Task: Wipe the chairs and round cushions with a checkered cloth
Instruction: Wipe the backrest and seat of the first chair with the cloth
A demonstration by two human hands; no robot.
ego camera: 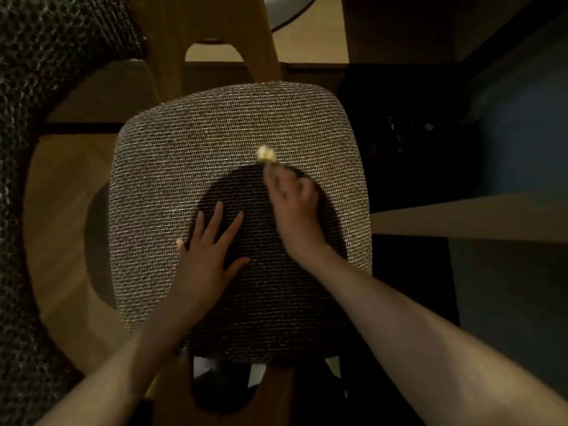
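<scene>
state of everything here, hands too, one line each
cushion, under both hands, partly shadowed
left hand, flat on cushion, fingers spread
yellow bit, pinched at fingertips, blurred
right hand, pinching yellow bit

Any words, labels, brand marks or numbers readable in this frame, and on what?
None can be read.
The woven seat cushion shows only its weave, with no tag in view.
The small yellowish thing pinched by the right hand is too blurred to show any print.
The left hand and the wooden chair frame bear no marks.
</scene>
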